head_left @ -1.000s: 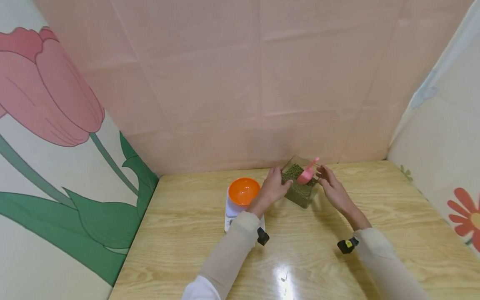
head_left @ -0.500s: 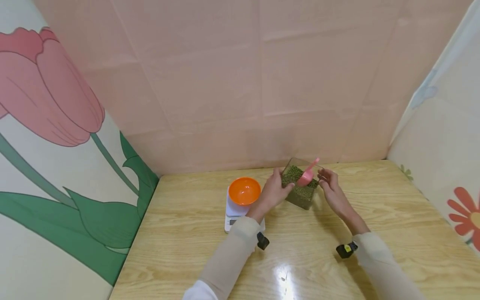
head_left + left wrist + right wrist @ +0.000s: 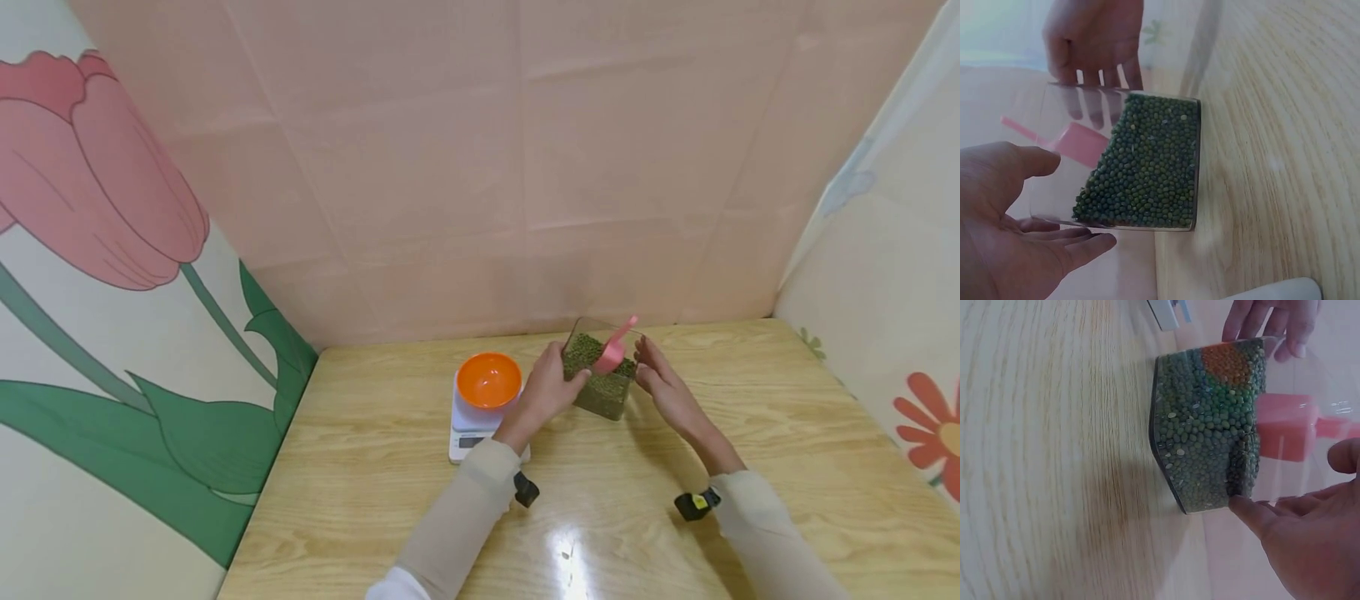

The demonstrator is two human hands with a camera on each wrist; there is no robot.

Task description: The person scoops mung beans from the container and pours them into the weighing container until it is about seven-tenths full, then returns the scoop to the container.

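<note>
A clear square container (image 3: 600,402) of green mung beans (image 3: 1147,169) stands on the table. A pink scoop (image 3: 611,355) rests upright in the beans, its handle slanting up over the rim. My left hand (image 3: 547,389) grips the container's left side, thumb across the near wall, fingers along the side wall. At the opposite side my right hand (image 3: 666,387) holds the right wall, its fingers partly seen through the clear plastic in the left wrist view. Left of the container, an orange bowl (image 3: 489,381) sits on a white kitchen scale (image 3: 465,425).
The wood-grain table (image 3: 360,500) ends at a pink-covered wall (image 3: 420,208) behind the container. Painted side walls (image 3: 885,283) stand at left and right. My left forearm (image 3: 457,512) passes just beside the scale.
The container has turned a little and shifted slightly towards me, with the scoop in it. Both hands have moved with it, the right thumb coming closer to its wall. Bowl and scale stay put.
</note>
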